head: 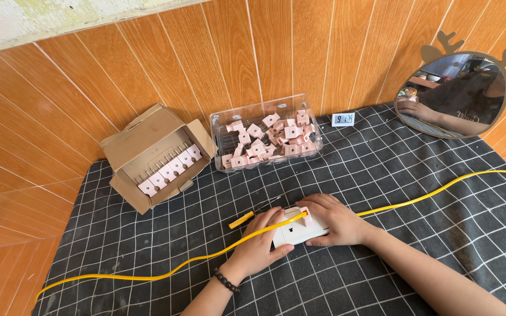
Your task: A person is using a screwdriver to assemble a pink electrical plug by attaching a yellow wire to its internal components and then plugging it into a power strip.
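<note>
Both pressed down near the middle of the checked cloth (382,175): left hand (260,243) and right hand (336,220) clasping a white block (293,232), yellow cable (417,199) across it, pink clip (306,219) on top.

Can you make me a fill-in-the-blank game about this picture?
1. Both hands, left hand and right hand, rest on a small ____ block.
2. The long cable across the cloth is ____.
3. The clear tub holds many ____ clips.
4. The round mirror stands at the ____ side.

Missing words: white; yellow; pink; right
</note>
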